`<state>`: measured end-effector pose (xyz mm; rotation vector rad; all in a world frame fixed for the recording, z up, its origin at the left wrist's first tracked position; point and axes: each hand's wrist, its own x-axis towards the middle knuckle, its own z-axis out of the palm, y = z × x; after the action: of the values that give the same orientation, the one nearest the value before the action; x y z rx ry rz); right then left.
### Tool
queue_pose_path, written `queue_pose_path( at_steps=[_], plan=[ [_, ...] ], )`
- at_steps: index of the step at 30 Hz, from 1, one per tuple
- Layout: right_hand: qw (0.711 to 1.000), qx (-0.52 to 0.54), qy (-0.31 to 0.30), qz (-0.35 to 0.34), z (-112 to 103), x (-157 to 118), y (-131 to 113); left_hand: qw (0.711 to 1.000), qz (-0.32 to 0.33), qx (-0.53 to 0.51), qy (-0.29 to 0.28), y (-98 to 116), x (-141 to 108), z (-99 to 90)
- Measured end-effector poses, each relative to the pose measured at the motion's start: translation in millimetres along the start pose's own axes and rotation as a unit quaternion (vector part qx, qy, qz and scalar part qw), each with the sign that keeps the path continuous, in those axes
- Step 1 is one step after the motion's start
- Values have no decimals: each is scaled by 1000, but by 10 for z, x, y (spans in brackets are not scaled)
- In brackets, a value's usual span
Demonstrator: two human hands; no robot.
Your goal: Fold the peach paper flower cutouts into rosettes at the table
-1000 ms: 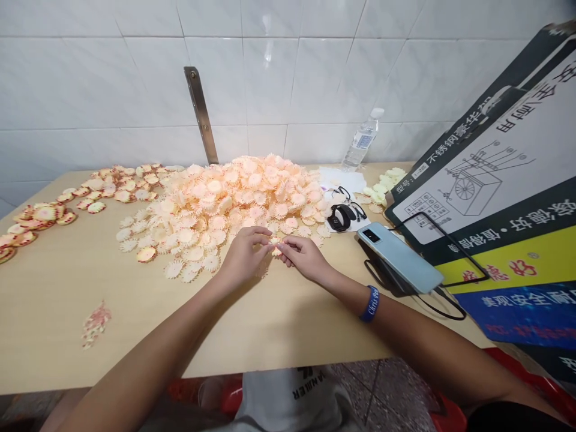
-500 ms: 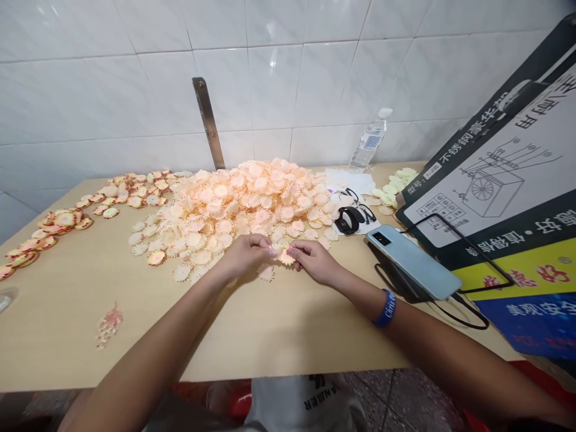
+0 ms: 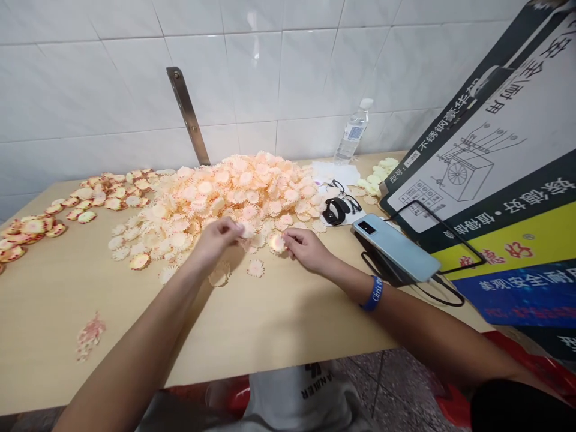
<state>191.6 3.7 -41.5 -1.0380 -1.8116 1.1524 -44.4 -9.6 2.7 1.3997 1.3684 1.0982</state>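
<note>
Between the fingertips of my right hand (image 3: pixel 306 247) is a yellowish flower-shaped disc (image 3: pixel 276 242) with a scalloped edge. My left hand (image 3: pixel 218 241) is closed on a pale disc (image 3: pixel 246 230), slightly blurred, over the near side of the pile. A large heap of pink and cream discs (image 3: pixel 243 186) lies just beyond both hands. One loose pale disc (image 3: pixel 256 268) rests on the table below and between them, and another (image 3: pixel 219 274) lies beside my left wrist.
Red-edged discs (image 3: pixel 33 227) trail along the left of the table (image 3: pixel 270 324). Pink scraps (image 3: pixel 90 336) lie at front left. At right are a phone (image 3: pixel 396 247) with cable, a black band (image 3: pixel 335 211), a bottle (image 3: pixel 354 132) and a printed box (image 3: pixel 486 180).
My hands have moved apart, the left one going left with a pale disc and the right one keeping the yellowish disc. The whole view has shifted somewhat.
</note>
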Motion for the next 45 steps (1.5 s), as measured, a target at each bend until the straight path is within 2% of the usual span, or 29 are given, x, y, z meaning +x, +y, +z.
queue_pose_path(
  at_steps=[2, 3, 4, 6, 9, 14, 16, 19, 23, 24, 26, 28, 29, 30, 32, 34, 38, 42, 45],
  plan=[
    [1000, 15, 23, 9, -25, -1, 21, 990, 41, 62, 122, -40, 80, -126],
    [999, 34, 24, 14, -28, -1, 31, 980, 62, 99, 162, -59, 111, -168],
    [998, 56, 21, 18, -24, -1, 38, 972, 79, 133, 177, -73, 129, -185],
    [996, 90, 16, 18, -1, 3, 44, 964, 113, 194, 146, -87, 117, -131],
    [995, 100, 26, 10, 33, 11, 40, 940, 189, 276, 60, -73, 8, 102],
    [997, 66, 26, 1, 45, 7, 34, 914, 266, 306, -8, -56, -175, 439],
    [999, 40, 30, -1, 58, -4, 34, 909, 274, 313, -27, -68, -208, 509],
    [999, 17, 34, 0, 88, -20, 29, 912, 261, 316, -25, -83, -232, 588],
    [999, 21, 24, -1, 101, -32, 5, 940, 211, 269, -1, -74, -203, 601],
    [999, 14, 31, -4, 93, -32, 1, 951, 192, 241, 20, -70, -173, 560],
    [998, 2, 60, -11, 68, -24, 3, 968, 153, 166, 113, -67, -82, 404],
    [996, 22, 83, -7, 39, -11, 14, 958, 119, 98, 243, -75, 29, 180],
    [995, 43, 85, -1, 29, -4, 21, 948, 105, 74, 291, -83, 79, 68],
    [995, 66, 79, 5, 25, 1, 26, 943, 103, 72, 308, -91, 119, -27],
    [993, 100, 56, 12, 35, 3, 29, 942, 116, 99, 299, -106, 154, -126],
    [994, 107, 38, 8, 60, -5, 27, 944, 139, 151, 259, -114, 127, -88],
    [997, 68, 46, -1, 83, -26, 31, 925, 218, 254, 181, -96, -15, 198],
    [997, 22, 71, 0, 59, -20, 31, 927, 260, 258, 83, -65, -128, 423],
    [997, -5, 74, -9, 66, -20, 13, 924, 271, 267, 41, -61, -170, 513]
  ],
)
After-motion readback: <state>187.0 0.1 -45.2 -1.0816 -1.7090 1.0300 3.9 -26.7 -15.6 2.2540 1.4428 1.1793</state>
